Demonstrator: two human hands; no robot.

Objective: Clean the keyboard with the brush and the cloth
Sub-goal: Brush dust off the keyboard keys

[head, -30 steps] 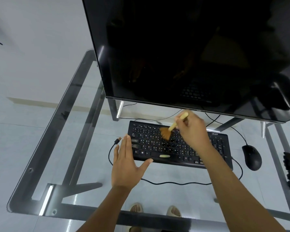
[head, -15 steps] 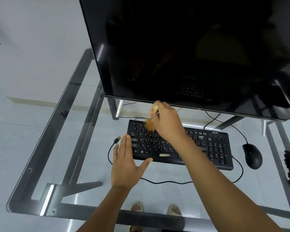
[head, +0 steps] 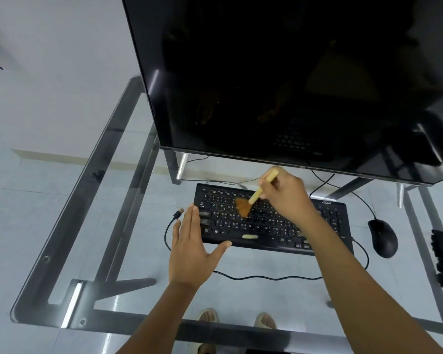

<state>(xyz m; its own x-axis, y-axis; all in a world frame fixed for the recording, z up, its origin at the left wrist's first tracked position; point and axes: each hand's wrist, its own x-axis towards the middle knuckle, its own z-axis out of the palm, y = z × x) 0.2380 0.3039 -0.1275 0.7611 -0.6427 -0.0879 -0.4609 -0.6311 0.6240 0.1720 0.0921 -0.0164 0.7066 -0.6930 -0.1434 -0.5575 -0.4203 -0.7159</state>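
Black and marked "acer" at its top right corner, the keyboard (head: pixel 271 221) lay on a glass desk (head: pixel 128 251) below a dark monitor (head: pixel 292 85). The right hand (head: pixel 284 194) gripped a pale-handled brush (head: pixel 251 200), its orange bristles on the upper-left keys. The left hand (head: pixel 192 249) lay flat, fingers straight, against the keyboard's left edge.

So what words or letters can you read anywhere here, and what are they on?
"acer": on the top right corner of the flat black keyboard.
Key letters: white marks on the keys, mostly too small and blurred to read.
Wide black monitor and black mouse: no text visible.
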